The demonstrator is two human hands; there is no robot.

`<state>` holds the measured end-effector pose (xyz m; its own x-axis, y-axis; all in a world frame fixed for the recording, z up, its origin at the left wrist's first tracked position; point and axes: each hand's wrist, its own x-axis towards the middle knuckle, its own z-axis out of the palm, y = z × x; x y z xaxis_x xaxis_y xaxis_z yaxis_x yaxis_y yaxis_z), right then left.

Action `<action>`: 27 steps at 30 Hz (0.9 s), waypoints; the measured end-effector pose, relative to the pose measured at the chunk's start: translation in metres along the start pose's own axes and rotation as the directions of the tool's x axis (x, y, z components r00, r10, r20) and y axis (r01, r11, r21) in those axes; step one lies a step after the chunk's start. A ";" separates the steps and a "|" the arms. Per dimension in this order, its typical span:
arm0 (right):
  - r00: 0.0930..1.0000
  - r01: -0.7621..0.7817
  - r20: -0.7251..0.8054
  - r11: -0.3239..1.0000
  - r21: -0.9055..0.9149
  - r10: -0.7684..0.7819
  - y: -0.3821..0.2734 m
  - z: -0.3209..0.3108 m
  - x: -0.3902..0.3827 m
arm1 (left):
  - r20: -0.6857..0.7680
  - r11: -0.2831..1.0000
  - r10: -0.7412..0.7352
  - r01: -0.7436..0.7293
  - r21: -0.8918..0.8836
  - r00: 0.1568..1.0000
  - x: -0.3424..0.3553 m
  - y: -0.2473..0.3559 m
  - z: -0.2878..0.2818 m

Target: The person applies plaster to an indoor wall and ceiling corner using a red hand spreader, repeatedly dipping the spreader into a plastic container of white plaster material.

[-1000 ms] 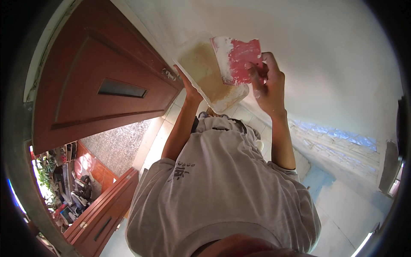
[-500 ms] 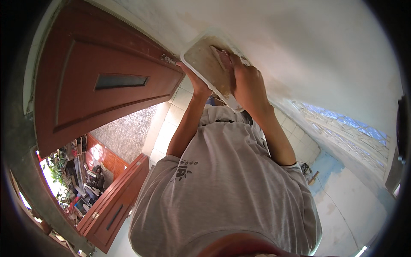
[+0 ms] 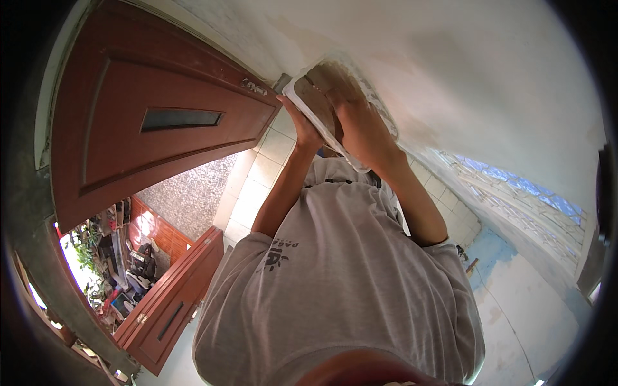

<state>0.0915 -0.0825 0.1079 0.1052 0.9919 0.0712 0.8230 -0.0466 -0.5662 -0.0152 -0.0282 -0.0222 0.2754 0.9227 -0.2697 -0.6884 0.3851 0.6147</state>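
Observation:
A shallow white-rimmed plastic tray [image 3: 313,118] is held up in front of my waist, tilted, close to the wall. Its inside looks brownish and smeared, with pale residue along the far rim. My left hand [image 3: 304,127] grips the tray from below and the left, thumb along the near rim. Over the tray's inside, my right hand [image 3: 356,125] is closed on a flat scraper [image 3: 315,85] with pale paste on its edge. The hand hides most of the scraper, so its exact shape cannot be made out.
A pale, patchy wall [image 3: 476,90] rises ahead and to the right, with a white lattice grille [image 3: 515,196] in it. On the left stands a red-brown door [image 3: 129,154] with a latch. Tiled floor [image 3: 264,170] lies below, and stacked clutter [image 3: 129,270] shows beyond the doorway.
The tray has shifted slightly right and tilted further towards the wall. My right hand has turned and moved lower and nearer with the scraper, whose edge now lies further left.

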 end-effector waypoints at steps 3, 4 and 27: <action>0.961 0.000 0.276 1.000 0.013 -0.003 -0.001 -0.027 0.008 | 0.157 0.995 -0.002 0.018 -0.100 0.988 0.008 -0.011 -0.021; 0.975 -0.040 0.221 0.997 0.069 0.024 -0.004 -0.031 0.006 | 0.136 0.998 0.015 -0.006 -0.064 0.991 0.009 -0.015 -0.022; 0.996 -0.071 0.058 0.997 -0.007 0.071 0.017 -0.009 0.008 | 0.174 0.995 0.073 -0.084 0.053 0.982 -0.007 -0.007 0.007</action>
<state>0.1108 -0.0764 0.1064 0.1305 0.9913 -0.0173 0.8174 -0.1174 -0.5640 -0.0076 -0.0370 -0.0201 0.3365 0.9373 -0.0911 -0.6722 0.3068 0.6738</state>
